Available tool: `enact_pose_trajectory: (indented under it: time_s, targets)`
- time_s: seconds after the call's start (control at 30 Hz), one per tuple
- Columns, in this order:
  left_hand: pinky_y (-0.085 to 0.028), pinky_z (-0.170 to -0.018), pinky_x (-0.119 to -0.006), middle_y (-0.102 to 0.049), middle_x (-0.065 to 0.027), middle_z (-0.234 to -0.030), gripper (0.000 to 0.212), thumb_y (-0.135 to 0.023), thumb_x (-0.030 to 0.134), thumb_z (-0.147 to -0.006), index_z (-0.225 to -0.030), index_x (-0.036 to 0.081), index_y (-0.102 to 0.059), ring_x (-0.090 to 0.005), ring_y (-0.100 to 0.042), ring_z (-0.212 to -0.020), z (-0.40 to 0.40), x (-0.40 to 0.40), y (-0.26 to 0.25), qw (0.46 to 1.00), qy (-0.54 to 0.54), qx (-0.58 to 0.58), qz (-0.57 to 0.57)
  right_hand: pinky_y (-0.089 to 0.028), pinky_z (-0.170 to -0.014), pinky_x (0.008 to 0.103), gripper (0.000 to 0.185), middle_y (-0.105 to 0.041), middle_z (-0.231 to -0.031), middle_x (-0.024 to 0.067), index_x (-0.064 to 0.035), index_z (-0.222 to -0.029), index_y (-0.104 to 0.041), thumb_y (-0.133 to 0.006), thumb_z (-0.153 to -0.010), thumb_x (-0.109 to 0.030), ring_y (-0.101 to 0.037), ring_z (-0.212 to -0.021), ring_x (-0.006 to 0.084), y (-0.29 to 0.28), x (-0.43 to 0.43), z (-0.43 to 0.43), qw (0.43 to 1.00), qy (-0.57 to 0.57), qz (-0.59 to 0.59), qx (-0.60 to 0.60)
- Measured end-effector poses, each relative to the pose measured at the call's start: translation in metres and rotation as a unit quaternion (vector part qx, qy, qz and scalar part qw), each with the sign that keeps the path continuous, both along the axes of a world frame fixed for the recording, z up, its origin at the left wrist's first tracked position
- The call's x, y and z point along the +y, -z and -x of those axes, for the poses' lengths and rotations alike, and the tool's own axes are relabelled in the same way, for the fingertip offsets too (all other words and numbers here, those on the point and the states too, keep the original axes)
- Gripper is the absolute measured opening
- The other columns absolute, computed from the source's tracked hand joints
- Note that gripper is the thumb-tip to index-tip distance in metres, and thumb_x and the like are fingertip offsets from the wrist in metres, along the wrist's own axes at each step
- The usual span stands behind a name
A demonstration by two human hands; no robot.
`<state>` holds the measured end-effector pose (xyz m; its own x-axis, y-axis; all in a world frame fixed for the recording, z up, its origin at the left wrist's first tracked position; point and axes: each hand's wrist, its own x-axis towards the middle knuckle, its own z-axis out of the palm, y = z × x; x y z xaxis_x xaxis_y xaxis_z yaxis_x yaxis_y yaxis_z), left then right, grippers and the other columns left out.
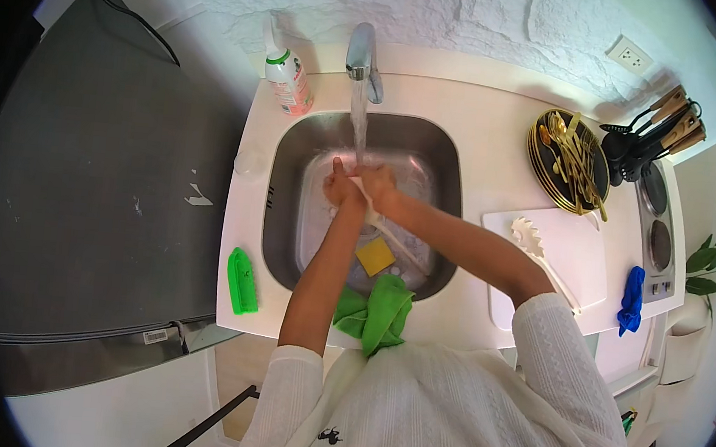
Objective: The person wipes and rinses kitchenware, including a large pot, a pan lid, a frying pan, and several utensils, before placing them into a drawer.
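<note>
Both of my hands are inside the stainless steel sink (287,153), just below the stream of running water (358,115). My left hand (340,189) and my right hand (377,183) meet around the upper end of a long white kitchen utensil (397,245). Its handle slants down to the right, across the drain. My fingers hide the utensil's other end, so its kind cannot be told. A yellow sponge (375,256) lies on the sink floor beside the handle. Water comes from a chrome faucet (361,51).
A spray bottle (290,83) stands back left; a green brush (242,282) lies front left. A green cloth (382,315) drapes over the sink's front edge. Rightward are stacked black plates (535,156) with gold cutlery, a white cutting board (585,256) bearing a pasta server (528,235), and a utensil holder (625,159).
</note>
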<state>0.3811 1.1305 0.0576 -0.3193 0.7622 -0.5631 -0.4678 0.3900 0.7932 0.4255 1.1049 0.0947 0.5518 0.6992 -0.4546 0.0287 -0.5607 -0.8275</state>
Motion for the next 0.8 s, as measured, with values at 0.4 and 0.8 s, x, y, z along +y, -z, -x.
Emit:
enact_pose_trajectory:
  time_s: [0.4,0.8]
  targets:
    - [-0.045,-0.064,-0.032,-0.056,-0.0047,-0.083,0.037,-0.057,0.045,-0.08,-0.089,0.009,-0.054,-0.0201,-0.054,-0.074,-0.008,0.013,0.008,0.902,0.382,-0.198,0.016,-0.04,-0.086,0.0336,0.053,-0.048,-0.117,0.0139,-0.0019,-0.125,-0.04,-0.033,-0.09,-0.041,-0.047,-0.103,0.0237,0.054,0.015,0.005,0.91,0.099,-0.194,0.354]
    - [-0.049,-0.063,-0.03,-0.06,-0.0089,-0.092,0.028,-0.06,0.016,-0.081,-0.102,-0.001,-0.057,-0.0187,-0.059,-0.076,0.023,0.018,0.001,0.929,0.368,-0.045,0.0,-0.043,-0.08,0.0398,0.045,-0.059,-0.1,0.0142,-0.0049,-0.101,-0.056,-0.037,-0.088,-0.043,-0.055,-0.094,0.0306,0.094,0.018,0.01,0.977,0.107,-0.141,-0.12]
